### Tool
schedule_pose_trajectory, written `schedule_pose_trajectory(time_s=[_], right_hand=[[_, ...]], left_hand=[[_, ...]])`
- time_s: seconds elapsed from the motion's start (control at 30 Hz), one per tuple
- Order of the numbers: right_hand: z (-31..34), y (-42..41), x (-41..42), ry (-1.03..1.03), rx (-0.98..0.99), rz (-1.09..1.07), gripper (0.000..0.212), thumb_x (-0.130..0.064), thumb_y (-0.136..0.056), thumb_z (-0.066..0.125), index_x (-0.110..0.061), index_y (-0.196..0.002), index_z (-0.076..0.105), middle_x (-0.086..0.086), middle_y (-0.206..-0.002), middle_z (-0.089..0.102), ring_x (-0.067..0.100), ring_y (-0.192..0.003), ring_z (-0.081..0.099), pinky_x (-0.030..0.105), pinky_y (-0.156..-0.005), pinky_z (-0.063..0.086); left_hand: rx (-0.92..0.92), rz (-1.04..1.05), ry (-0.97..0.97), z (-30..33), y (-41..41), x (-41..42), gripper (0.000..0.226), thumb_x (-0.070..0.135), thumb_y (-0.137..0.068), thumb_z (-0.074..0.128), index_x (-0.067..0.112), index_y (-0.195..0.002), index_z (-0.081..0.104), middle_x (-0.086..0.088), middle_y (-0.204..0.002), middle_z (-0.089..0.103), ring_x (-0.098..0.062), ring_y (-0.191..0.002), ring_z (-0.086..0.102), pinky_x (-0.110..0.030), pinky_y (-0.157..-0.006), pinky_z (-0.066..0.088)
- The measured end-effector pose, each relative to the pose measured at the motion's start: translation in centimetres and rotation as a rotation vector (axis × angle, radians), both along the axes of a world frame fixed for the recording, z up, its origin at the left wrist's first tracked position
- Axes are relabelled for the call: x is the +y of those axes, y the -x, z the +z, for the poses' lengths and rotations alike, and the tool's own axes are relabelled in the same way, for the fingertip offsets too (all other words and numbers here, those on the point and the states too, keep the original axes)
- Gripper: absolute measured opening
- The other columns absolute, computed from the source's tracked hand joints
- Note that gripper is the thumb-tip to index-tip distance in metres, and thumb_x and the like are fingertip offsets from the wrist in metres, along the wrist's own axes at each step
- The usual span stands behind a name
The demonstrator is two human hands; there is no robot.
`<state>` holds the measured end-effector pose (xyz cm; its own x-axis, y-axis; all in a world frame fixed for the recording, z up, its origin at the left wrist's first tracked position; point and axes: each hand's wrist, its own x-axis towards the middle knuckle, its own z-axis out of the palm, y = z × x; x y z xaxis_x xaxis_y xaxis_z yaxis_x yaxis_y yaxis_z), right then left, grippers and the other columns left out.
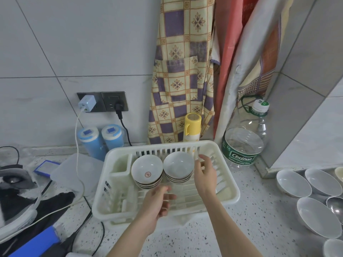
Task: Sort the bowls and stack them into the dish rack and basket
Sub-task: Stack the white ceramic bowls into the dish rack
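Observation:
A white plastic dish rack (230,195) stands on the speckled counter. Inside it, two stacks of bowls lean side by side: the left stack (146,171) shows a red mark in its top bowl, the right stack (178,166) is plain white. My left hand (157,203) hovers open just in front of the left stack. My right hand (205,173) is open beside the right stack, fingertips close to its rim. Loose white bowls (293,182) lie on the counter at the far right.
A large clear water bottle (246,143) and a yellow flask (192,127) stand behind the rack. Two blue canisters (101,140), a charger cable (78,138) and dark appliances crowd the left. Aprons (181,71) hang on the wall.

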<state>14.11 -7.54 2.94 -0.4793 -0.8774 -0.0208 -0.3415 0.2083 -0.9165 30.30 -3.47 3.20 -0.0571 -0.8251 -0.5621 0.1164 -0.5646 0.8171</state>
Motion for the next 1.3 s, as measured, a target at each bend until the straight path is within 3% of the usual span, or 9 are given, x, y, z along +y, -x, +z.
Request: schedule_pose_trajectory(time_s=[0.13,0.47,0.73,0.83,0.93,1.07,1.17,1.3], right_hand=[[0.7,1.8,2.8,0.121,-0.002,0.052,0.027,-0.019,-0.095,0.049,-0.033,-0.116,0.057,-0.014,-0.077,0.063,0.005,-0.047,0.049,0.023,-0.05,0.04],[-0.3,13.7,12.7,0.076,-0.05,-0.118,0.032,-0.01,-0.092,0.049,-0.036,-0.103,0.063,-0.01,-0.072,0.067,0.003,-0.043,0.045,0.019,-0.04,0.037],[-1.2,26.8,18.3,-0.061,-0.03,-0.181,0.028,-0.012,-0.09,0.05,-0.034,-0.098,0.065,-0.011,-0.077,0.068,-0.003,-0.068,0.058,0.027,-0.057,0.042],[-1.7,31.4,19.6,-0.147,-0.008,-0.206,0.028,-0.011,-0.089,0.049,-0.029,-0.102,0.065,-0.007,-0.089,0.07,0.009,-0.084,0.059,0.028,-0.063,0.041],[-2.3,35.1,20.5,-0.196,-0.005,-0.208,0.029,-0.009,-0.089,0.048,-0.023,-0.108,0.064,-0.006,-0.089,0.07,0.016,-0.086,0.062,0.031,-0.066,0.045],[-2.9,38.6,21.3,-0.283,0.044,-0.196,0.027,-0.013,-0.088,0.048,-0.021,-0.107,0.066,-0.004,-0.092,0.069,0.014,-0.082,0.062,0.029,-0.061,0.045],[-3.5,39.2,21.4,-0.344,0.049,-0.196,0.025,-0.017,-0.088,0.047,-0.023,-0.104,0.065,-0.001,-0.091,0.069,0.023,-0.083,0.063,0.034,-0.068,0.048],[-4.2,40.5,21.8,-0.372,0.041,-0.182,0.026,-0.017,-0.087,0.048,-0.021,-0.104,0.068,0.002,-0.084,0.069,0.023,-0.078,0.062,0.031,-0.06,0.042]], left_hand=[[-0.012,-0.046,0.01,0.5,1.1,1.9,0.021,0.022,-0.096,0.054,0.004,-0.102,0.065,-0.003,-0.065,0.069,-0.01,-0.043,0.045,-0.021,-0.038,0.029],[-0.043,-0.183,-0.064,-1.2,11.0,7.8,0.02,0.017,-0.096,0.051,0.003,-0.099,0.065,-0.003,-0.062,0.067,-0.013,-0.044,0.045,-0.022,-0.039,0.028],[-0.128,-0.42,-0.194,-4.0,25.2,12.7,0.018,0.025,-0.093,0.052,0.015,-0.105,0.06,-0.005,-0.076,0.073,-0.012,-0.046,0.047,-0.021,-0.04,0.031],[-0.176,-0.504,-0.223,-5.3,29.7,14.3,0.025,0.037,-0.093,0.052,0.021,-0.112,0.054,-0.005,-0.087,0.074,-0.011,-0.047,0.046,-0.02,-0.04,0.03],[-0.2,-0.541,-0.247,-6.4,33.0,15.5,0.035,0.044,-0.091,0.053,0.026,-0.12,0.048,-0.006,-0.097,0.075,-0.01,-0.046,0.048,-0.018,-0.041,0.029],[-0.21,-0.588,-0.227,-7.2,36.4,16.6,0.047,0.055,-0.081,0.059,0.031,-0.12,0.048,-0.006,-0.097,0.075,-0.01,-0.045,0.051,-0.017,-0.041,0.03],[-0.22,-0.619,-0.204,-7.7,37.3,17.1,0.04,0.051,-0.079,0.057,0.038,-0.117,0.049,-0.007,-0.098,0.075,-0.009,-0.043,0.052,-0.017,-0.04,0.03],[-0.156,-0.586,-0.203,-8.1,38.8,17.6,0.027,0.029,-0.083,0.054,0.038,-0.108,0.053,-0.007,-0.088,0.074,-0.009,-0.042,0.051,-0.019,-0.04,0.031]])
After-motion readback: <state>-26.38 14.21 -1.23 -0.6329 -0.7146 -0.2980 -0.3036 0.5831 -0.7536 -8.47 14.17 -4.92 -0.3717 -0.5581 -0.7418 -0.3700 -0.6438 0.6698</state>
